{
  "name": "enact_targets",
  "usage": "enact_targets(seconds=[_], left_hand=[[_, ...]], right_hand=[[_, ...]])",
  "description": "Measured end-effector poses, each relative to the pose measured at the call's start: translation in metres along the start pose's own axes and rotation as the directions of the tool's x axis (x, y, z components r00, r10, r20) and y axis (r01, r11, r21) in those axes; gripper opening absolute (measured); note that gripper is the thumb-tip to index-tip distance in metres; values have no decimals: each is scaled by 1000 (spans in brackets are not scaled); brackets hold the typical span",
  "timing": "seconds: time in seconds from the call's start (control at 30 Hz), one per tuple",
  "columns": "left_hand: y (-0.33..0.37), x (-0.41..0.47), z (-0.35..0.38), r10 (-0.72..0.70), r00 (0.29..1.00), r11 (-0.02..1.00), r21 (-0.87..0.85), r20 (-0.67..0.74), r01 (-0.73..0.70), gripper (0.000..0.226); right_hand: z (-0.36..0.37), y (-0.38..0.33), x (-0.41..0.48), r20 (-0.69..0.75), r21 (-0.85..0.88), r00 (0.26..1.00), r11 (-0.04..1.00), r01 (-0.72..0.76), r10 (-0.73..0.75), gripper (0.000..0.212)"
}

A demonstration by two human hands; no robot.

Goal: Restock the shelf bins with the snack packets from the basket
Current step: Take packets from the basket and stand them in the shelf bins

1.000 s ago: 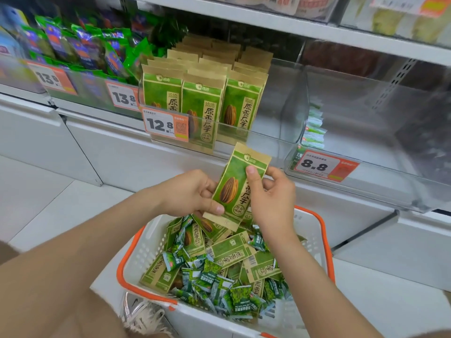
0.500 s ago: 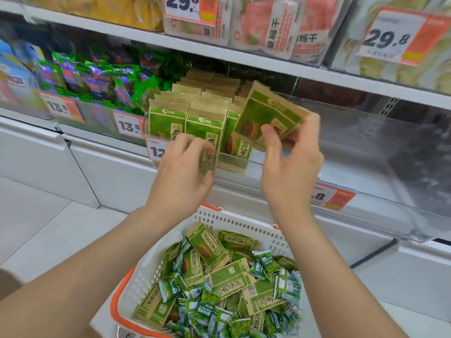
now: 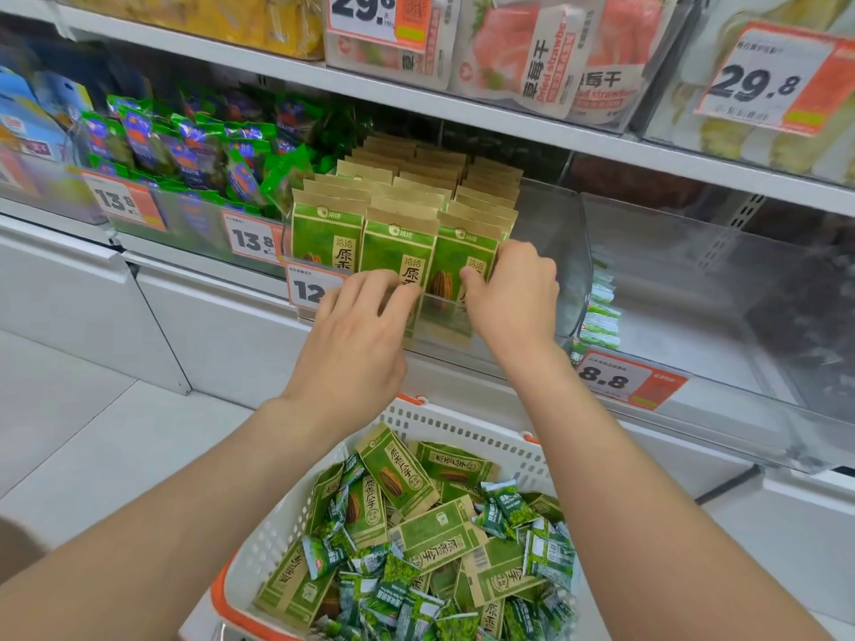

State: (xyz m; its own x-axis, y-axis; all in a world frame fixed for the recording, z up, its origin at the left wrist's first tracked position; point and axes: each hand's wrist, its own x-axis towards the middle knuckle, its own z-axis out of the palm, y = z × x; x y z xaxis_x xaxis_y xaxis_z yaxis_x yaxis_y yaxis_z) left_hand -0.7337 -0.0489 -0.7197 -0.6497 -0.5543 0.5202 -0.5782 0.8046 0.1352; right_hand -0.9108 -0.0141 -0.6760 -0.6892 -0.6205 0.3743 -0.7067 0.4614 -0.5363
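head view, white shelf (image 3: pixel 462 108), tiled floor (image 3: pixel 69 432), right hand (image 3: pixel 513 293) pinching packet (image 3: pixel 455 252), left hand (image 3: pixel 361 335) loose

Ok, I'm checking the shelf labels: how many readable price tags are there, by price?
29.8 tags: 2
13.8 tags: 2
12 tag, partly behind the left hand: 1
8.8 tag: 1
Total: 6

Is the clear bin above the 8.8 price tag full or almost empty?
Almost empty: the clear bin holds only a short stack of small green packets at its left end.
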Motion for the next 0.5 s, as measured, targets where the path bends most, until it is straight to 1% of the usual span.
enact_targets(seconds=[0.1,0.13,0.17,0.2,0.23,0.27,0.3,0.33,0.37,0.4,0.43,0.5], left_hand=[[1,-1,1,16,999,1000,6,-36,-16,60],[1,-1,2,24,998,1000,20,-57,-23,56],[2,-2,2,30,996,999,36,-80,-28,51],[3,-3,3,32,995,998,54,-95,-27,45],[3,-4,4,31,995,998,65,-93,-25,38],[3,-6,6,31,997,998,64,-65,-27,32],[3,-8,7,28,1000,998,53,-9,-27,27],[3,-10,9,21,997,999,46,76,-25,22],[3,-12,12,13,982,998,56,188,-24,18],[3,-15,15,-4,949,996,82,316,-24,16],[2,-18,18,-30,899,994,110,437,-20,18],[-1,-24,23,-73,768,989,147,636,-28,25]], right_hand=[[-3,10,-4,-1,-22,999,999,35,-35,36],[-4,13,-8,-7,-41,998,998,57,-58,36],[-5,15,-12,-32,-44,995,995,92,-94,31],[-6,16,-18,-80,-21,985,988,150,-152,23],[-6,17,-27,-153,11,959,970,241,-237,22],[-7,18,-39,-239,47,915,937,347,-327,29],[-5,21,-52,-312,75,862,894,442,-400,34],[-1,24,-66,-348,99,826,859,503,-444,35],[7,29,-80,-337,126,816,836,534,-470,31],[17,37,-91,-289,149,822,825,545,-491,26],[30,47,-100,-217,170,841,829,533,-496,22],[58,68,-114,7,176,902,889,423,-431,18]])
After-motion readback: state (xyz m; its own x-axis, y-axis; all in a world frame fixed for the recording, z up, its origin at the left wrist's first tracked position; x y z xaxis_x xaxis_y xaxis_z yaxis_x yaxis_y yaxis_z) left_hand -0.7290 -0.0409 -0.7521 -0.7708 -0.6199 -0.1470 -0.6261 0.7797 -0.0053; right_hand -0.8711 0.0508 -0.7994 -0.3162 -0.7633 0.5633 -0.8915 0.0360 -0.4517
